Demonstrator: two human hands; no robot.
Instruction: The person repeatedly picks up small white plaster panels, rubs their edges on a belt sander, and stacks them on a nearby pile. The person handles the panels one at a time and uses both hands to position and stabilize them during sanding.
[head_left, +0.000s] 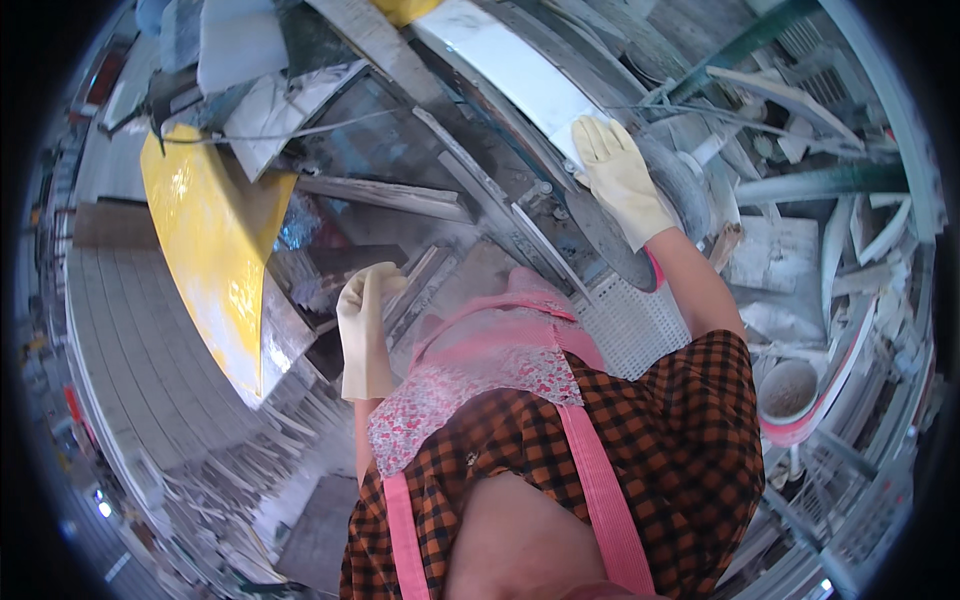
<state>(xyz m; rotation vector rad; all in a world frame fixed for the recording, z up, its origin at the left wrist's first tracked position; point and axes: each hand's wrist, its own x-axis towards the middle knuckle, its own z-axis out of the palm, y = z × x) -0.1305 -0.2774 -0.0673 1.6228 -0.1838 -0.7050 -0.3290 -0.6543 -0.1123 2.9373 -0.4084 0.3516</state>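
Note:
Cream rubber gloves cover both of my hands. My right hand (615,175) lies flat, fingers stretched out, on the near end of a long, glossy white panel (510,65). A dark grey round disc (605,235) shows beside and below that wrist, partly covered by it. My left hand (368,300) hangs in front of my body with its fingers curled in, and I see nothing in it. Wooden boards (425,265) are close by its fingertips. To its left leans a curved, glossy yellow panel (205,250) with whitish smears.
Dusty wooden beams (385,195) and a metal rail (500,195) cross ahead of me. White perforated sheet (635,325) lies below my right forearm. At right are a white bucket (788,390), green bars (825,185) and scraps. Grey slats (150,340) stand at left.

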